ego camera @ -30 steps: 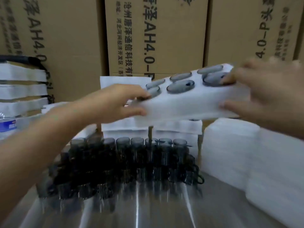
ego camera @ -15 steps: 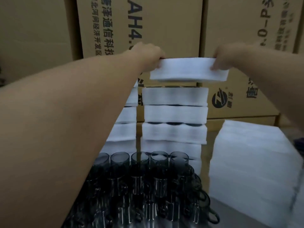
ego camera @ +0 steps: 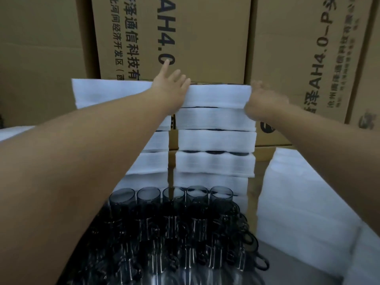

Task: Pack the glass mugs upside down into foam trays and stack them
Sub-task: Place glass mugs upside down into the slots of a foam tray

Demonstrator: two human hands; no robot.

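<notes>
Head view: the top tray is a white foam slab, long and flat with a soft fuzzy edge. It sits level on top of the stack at centre, straight ahead of the person. The stack is several same-size white trays, with dark glass showing as thin slivers between some layers.

The left hand lies flat over the tray's left end, fingers straight and spread, index raised toward the boxes. The right hand is at the tray's right end and is motion-blurred, so I cannot tell whether its fingers are apart or clamped.

A second stack of white trays stands just left of the first, partly behind the left forearm.

The mugs are smoky dark glass cylinders with handles, packed in rows in front of both stacks. A loose white foam pile is on the right. Printed cardboard boxes form the back wall.
</notes>
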